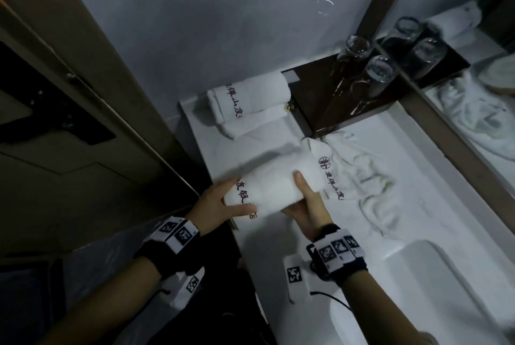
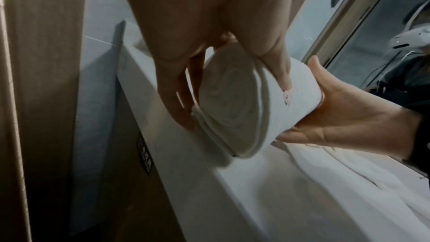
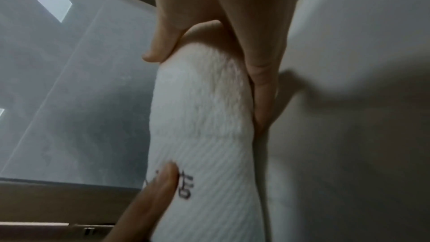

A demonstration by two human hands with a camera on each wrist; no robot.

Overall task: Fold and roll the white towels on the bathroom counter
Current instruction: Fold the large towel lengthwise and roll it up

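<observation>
A: Where is the towel being worked on?

B: The rolled white terry towel with black printed characters (image 1: 267, 188) is held between both hands at the near left end of the white stone bathroom counter (image 1: 278, 236). In the left wrist view its spiral end (image 2: 229, 102) faces the camera, and whether the roll touches the counter edge I cannot tell.

A: How does each hand hold it?

B: The left hand (image 1: 216, 201) grasps the left end, thumb lying along the near side over the print and fingers curled round the far side. The right hand (image 1: 308, 205) cups the right end from below, thumb (image 1: 302, 184) up over the top of the roll. The right wrist view shows that thumb and the fingers wrapped on either side of the ribbed cloth (image 3: 204, 117).

A: Any other towels?

B: 1 finished rolled white towel with the same black print (image 1: 250, 95) lies at the far left of the counter, against the grey wall (image 1: 195, 10), resting on a further fold of white cloth (image 1: 250, 121). A crumpled white towel (image 1: 362, 172) sprawls to the right of the held roll, along the counter.

A: What else is there?

B: A dark brown wooden tray (image 1: 320, 93) at the far end carries 2 clear drinking glasses (image 1: 379, 73), just beside a wood-framed mirror (image 1: 473, 110) that repeats them. Both wrists wear black bands with black-and-white square markers (image 1: 335, 251).
</observation>
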